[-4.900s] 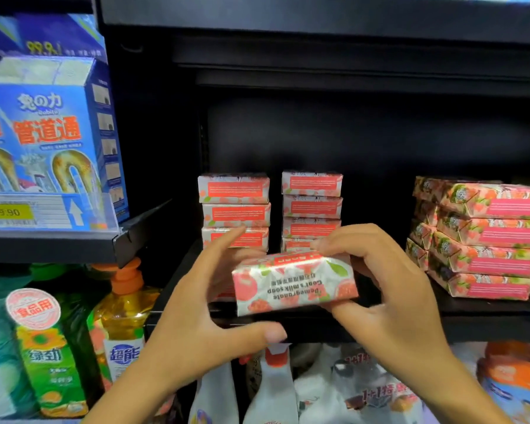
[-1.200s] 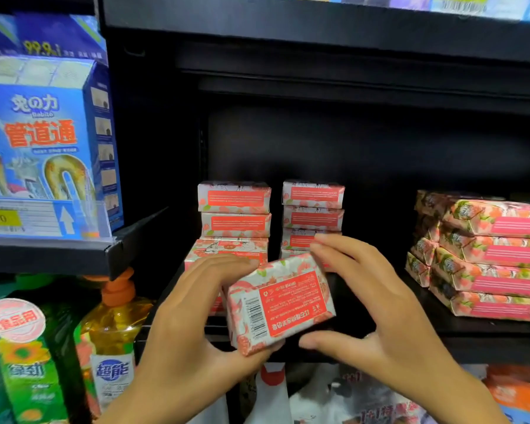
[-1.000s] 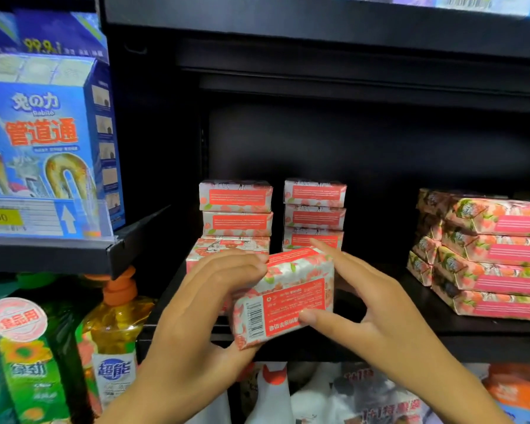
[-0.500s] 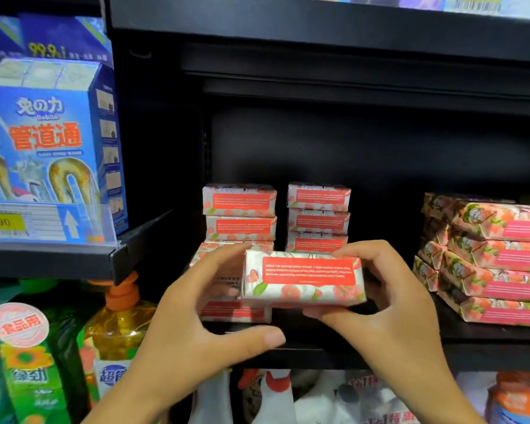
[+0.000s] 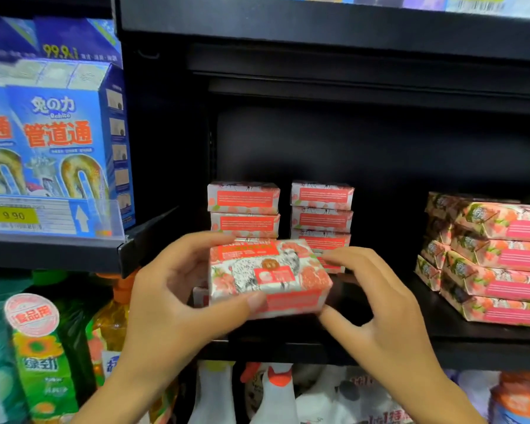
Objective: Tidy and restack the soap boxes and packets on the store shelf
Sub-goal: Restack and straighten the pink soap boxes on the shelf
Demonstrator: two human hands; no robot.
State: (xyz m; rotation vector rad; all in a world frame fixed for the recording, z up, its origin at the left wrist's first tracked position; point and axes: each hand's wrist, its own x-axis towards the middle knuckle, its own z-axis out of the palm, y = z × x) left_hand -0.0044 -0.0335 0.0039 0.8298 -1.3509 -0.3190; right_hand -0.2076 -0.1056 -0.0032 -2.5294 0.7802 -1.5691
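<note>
A left hand (image 5: 166, 298) gripped a soap box (image 5: 266, 276) while the right hand (image 5: 380, 301) pinched its right end — before the shelf (image 5: 471, 335) stacks.

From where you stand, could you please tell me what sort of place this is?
Most likely a shop aisle: a yellow price tag, stacked soap boxes, and detergent bottles below.

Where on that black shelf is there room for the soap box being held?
Widest bare shelf lies between the right soap stack and the pink packets. The slit between it and the left soap stack looks too narrow. Both stacks have open height above. The left hand, right hand and held soap box crowd the front.
</note>
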